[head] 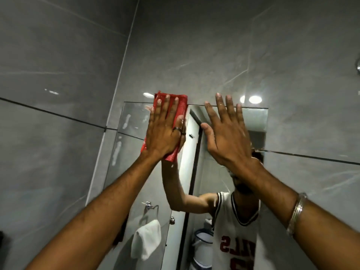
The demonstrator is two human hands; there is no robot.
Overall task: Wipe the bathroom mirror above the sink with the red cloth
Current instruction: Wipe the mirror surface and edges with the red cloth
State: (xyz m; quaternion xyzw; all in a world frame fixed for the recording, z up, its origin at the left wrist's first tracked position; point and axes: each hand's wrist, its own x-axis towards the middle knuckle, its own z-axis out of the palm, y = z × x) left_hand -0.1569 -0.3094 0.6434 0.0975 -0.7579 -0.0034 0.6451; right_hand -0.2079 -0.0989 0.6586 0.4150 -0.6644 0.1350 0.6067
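The mirror (134, 121) hangs on the grey tiled wall, and I look up at it. My left hand (164, 129) lies flat with spread fingers on the folded red cloth (180, 107), pressing it against the glass at the mirror's top edge. The cloth's upper end reaches just over that edge. My right hand (228, 133) is held up beside it with fingers apart and nothing in it, its fingertips at the top edge of the mirror. Smears show on the glass left of the cloth.
Grey tiled walls (58, 75) surround the mirror and meet in a corner at the left. The reflection shows a person in a white jersey, a white towel (146, 238) on a ring, a door frame and a bucket. A metal fitting (358, 65) sticks out at the far right.
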